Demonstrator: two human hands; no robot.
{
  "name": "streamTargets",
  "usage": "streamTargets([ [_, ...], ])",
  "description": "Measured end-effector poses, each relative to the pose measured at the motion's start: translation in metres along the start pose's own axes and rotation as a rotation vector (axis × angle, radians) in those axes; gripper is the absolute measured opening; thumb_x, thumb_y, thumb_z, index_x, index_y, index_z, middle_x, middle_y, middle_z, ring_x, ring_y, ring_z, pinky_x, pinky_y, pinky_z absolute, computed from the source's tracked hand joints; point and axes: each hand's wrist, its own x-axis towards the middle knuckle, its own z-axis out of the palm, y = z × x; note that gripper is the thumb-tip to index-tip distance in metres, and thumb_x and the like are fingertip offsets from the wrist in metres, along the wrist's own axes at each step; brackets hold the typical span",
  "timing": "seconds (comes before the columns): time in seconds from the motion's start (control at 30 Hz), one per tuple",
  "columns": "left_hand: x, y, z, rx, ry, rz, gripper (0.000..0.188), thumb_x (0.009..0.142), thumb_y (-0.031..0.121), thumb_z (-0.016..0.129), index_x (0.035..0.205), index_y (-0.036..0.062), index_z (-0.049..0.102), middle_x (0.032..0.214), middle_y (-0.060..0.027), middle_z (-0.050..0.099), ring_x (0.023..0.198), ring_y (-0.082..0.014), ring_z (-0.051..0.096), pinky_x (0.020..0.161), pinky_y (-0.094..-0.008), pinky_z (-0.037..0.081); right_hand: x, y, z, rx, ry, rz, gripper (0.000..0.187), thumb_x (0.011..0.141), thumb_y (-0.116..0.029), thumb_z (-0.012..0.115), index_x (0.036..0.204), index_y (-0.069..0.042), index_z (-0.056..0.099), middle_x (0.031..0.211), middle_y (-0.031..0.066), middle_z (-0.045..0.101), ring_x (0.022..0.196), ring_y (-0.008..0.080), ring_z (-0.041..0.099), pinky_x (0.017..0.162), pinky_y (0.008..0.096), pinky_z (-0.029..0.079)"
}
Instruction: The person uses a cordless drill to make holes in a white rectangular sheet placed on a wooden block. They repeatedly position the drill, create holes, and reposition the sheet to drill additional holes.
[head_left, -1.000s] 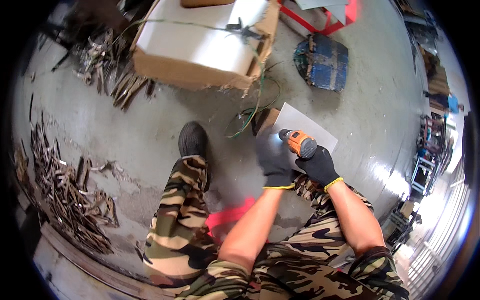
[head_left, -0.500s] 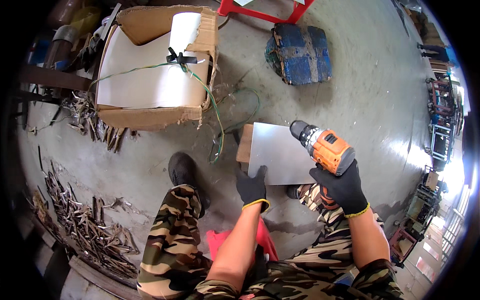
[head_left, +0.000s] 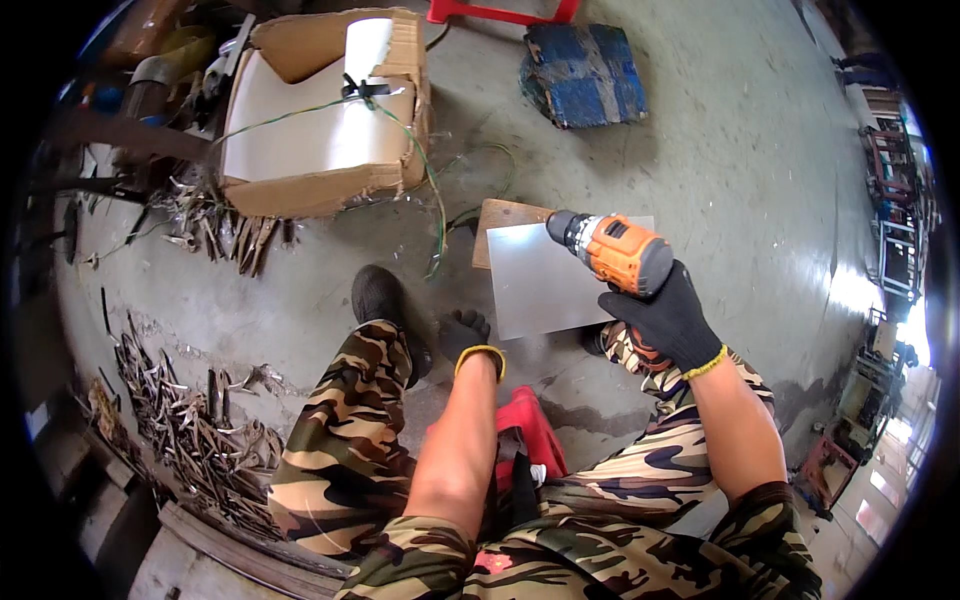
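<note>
So your right hand [head_left: 676,320] is wrapped round the orange drill [head_left: 622,252], over the grey sheet [head_left: 537,285]. Your left hand [head_left: 464,333] is near it, fingers curled, can't tell on what.

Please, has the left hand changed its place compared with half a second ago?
Yes: judged against the cardboard box on the floor, the left hand has moved left, off the grey sheet.

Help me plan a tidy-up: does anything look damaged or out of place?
Yes: the cardboard box has a ragged, torn rim; scrap strips litter the floor at left; and the metal sheet sits askew, its edges out of line with the wooden board.
</note>
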Motion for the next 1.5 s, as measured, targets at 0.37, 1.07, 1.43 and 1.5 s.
streamTargets([
  [0.37, -0.073, -0.021, 0.016, 1.157, -0.187, 0.341, 0.096, 0.070, 0.072, 0.073, 0.133, 0.0013, 0.062, 0.132, -0.0238, 0.065, 0.123, -0.0397, 0.060, 0.101, -0.0450, 0.047, -0.003, 0.032, 0.036, 0.293, -0.136, 0.050, 0.048, 0.069, 0.000, 0.070, 0.116, 0.002, 0.067, 0.103, 0.0086, 0.071, 0.092, 0.0192, 0.068, 0.083, 0.0346, 0.055],
  [1.07, -0.049, -0.018, -0.004, 1.153, -0.031, 0.649, 0.096, 0.082, 0.063, 0.072, 0.150, 0.0018, 0.044, 0.149, -0.0268, 0.049, 0.140, -0.0391, 0.046, 0.116, -0.0409, 0.036, 0.002, 0.029, 0.056, 0.280, -0.138, -0.226, 0.042, 0.072, -0.003, 0.072, 0.113, -0.002, 0.069, 0.107, 0.0088, 0.071, 0.098, 0.0222, 0.069, 0.087, 0.0373, 0.056],
  [1.43, -0.127, -0.010, 0.064, 1.271, -0.100, 0.439, 0.066, 0.070, 0.051, 0.084, 0.115, 0.0048, 0.068, 0.115, -0.0205, 0.072, 0.108, -0.0377, 0.068, 0.091, -0.0452, 0.053, -0.008, 0.074, 0.037, -0.214, -0.130, 0.052, 0.038, 0.074, -0.029, 0.082, 0.102, -0.004, 0.075, 0.095, 0.0195, 0.075, 0.092, 0.0343, 0.073, 0.082, 0.0414, 0.058],
  [1.5, -0.130, -0.014, 0.061, 1.292, -0.030, 0.503, 0.066, 0.070, 0.051, 0.084, 0.113, 0.0044, 0.067, 0.113, -0.0204, 0.072, 0.107, -0.0379, 0.069, 0.091, -0.0455, 0.053, -0.012, 0.090, 0.046, -0.252, -0.130, 0.059, 0.039, 0.074, -0.029, 0.082, 0.103, -0.004, 0.075, 0.095, 0.0194, 0.075, 0.092, 0.0344, 0.073, 0.082, 0.0413, 0.058],
])
